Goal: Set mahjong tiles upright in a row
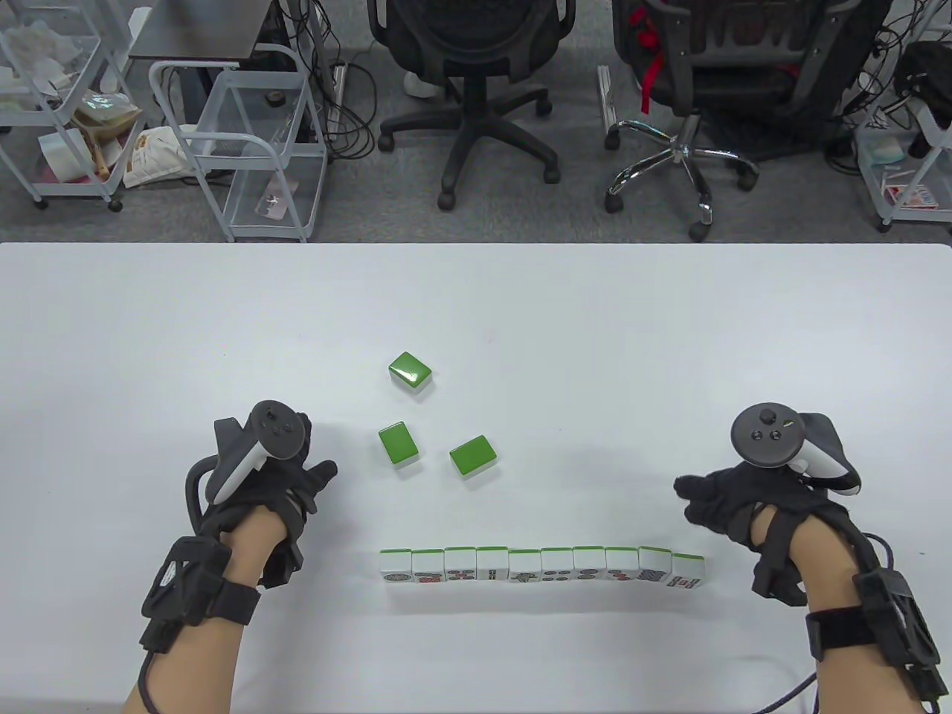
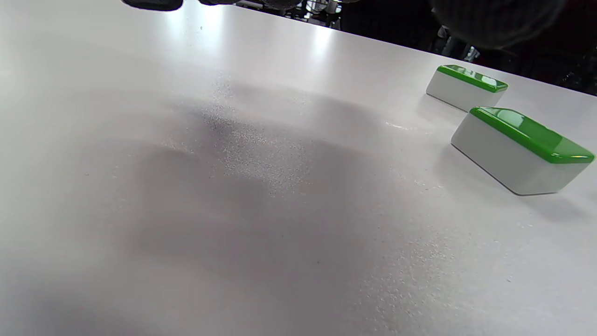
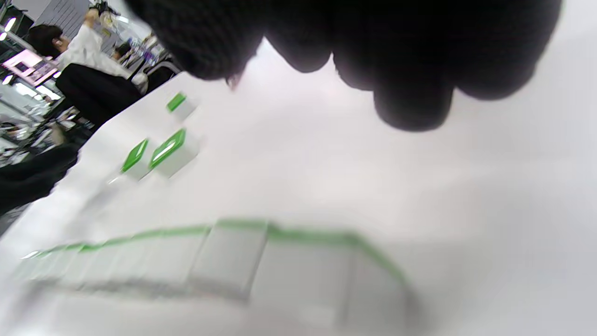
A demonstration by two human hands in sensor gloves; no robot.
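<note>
my left hand (image 1: 275, 483) is on the table (image 1: 149, 335), left of the loose tiles, fingers loosely spread, gripping nothing. my right hand (image 1: 744, 498) is out past the right end of the row, fingers curled inward but empty, not touching any tile. in the right wrist view the fingertips (image 3: 410, 102) hang dark and blurred above bare table.

row of upright mahjong tiles (image 1: 541, 567): ten standing side by side, touching, green edges up, printed faces toward me, near the table's front edge between my hands. rightmost tile (image 1: 688, 571) sits slightly forward of the line.

three tiles lie flat, green backs up, behind the row: far tile (image 1: 410, 370), left tile (image 1: 399, 443), right tile (image 1: 472, 455). all apart from each other. left tile is nearest my left hand, not touched.

behind the table: two office chairs (image 1: 476, 89), wire carts (image 1: 238, 141).
</note>
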